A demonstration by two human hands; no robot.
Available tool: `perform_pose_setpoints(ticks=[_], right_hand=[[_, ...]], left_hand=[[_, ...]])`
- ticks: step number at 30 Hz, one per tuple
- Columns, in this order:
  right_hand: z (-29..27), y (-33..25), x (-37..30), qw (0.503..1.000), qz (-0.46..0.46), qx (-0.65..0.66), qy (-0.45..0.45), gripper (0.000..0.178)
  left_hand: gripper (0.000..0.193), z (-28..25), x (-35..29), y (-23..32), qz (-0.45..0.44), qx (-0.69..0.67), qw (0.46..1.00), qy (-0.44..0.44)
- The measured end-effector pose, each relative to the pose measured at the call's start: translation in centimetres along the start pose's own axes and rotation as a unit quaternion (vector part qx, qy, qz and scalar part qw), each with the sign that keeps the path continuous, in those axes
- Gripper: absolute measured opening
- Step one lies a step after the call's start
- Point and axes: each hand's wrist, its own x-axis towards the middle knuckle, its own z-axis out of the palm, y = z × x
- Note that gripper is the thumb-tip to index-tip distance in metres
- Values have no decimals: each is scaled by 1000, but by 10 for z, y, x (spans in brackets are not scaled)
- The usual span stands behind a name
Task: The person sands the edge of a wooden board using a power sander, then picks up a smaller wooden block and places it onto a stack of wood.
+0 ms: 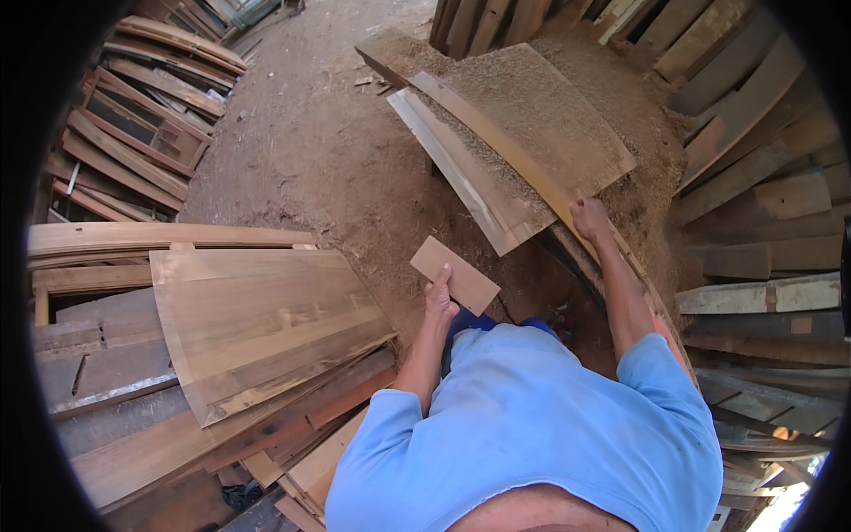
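Observation:
In my left hand [440,297] is a small flat rectangular piece of wood [456,273], gripped at its near edge with the thumb on top. It is in front of my body, over the floor. My right hand [591,219], fingers curled, is on a long narrow wooden plank [505,146] that runs from the far middle back towards my right side. Under and beside that plank lie a wide board [567,115] strewn with sawdust and a paler board [461,168] with a straight edge. The undersides of the right fingers are hidden.
A wide pale wooden panel [257,310] rests on stacked timber to my left. Old frames and planks [142,133] are piled at the far left. Many boards [762,239] lean and lie along the right. The brown floor [292,151] is covered with dust and shavings.

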Motion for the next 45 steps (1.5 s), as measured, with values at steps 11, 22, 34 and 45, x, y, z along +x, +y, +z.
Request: perform_pose_setpoints(ticks=[11,22,34,45], right_hand=[[84,-85,105,959,255,-81,96,59],[93,-100,116,928,333,-137,96,51],[94,-96,119,930,326,-143,92,46],[87,-100,118,935,319,-126,87,45]], left_hand=[[52,59,80,21,2,44,998,-52],[57,85,154,83,24,94,995,-30],[57,109,251,182,65,90,991,-69],[52,140,338,243,79,192,978,5]])
